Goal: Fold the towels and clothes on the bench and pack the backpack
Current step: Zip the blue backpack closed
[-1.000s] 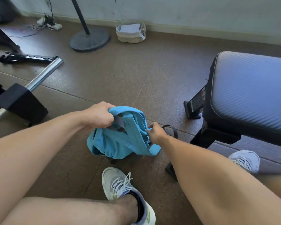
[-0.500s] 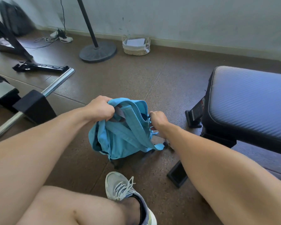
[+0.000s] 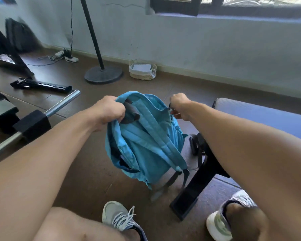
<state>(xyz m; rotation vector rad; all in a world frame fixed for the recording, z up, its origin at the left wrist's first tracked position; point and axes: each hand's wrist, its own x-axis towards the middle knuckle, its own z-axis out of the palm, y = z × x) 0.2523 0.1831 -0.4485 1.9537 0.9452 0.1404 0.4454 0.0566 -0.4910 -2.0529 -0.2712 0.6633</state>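
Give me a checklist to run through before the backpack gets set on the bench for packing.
1. Left hand has a firm grip on the backpack: ok, fingers curled round its top edge.
2. Right hand holds the other side of the top: ok, it pinches something small at the rim, perhaps a zipper pull.
3. Backpack clear of the floor: ok, it hangs between the hands.
4. Bench pad free where visible: ok.
5. Main compartment open: cannot tell, the straps face the camera.
6. Folded towels and clothes ready: cannot tell, none are in view.
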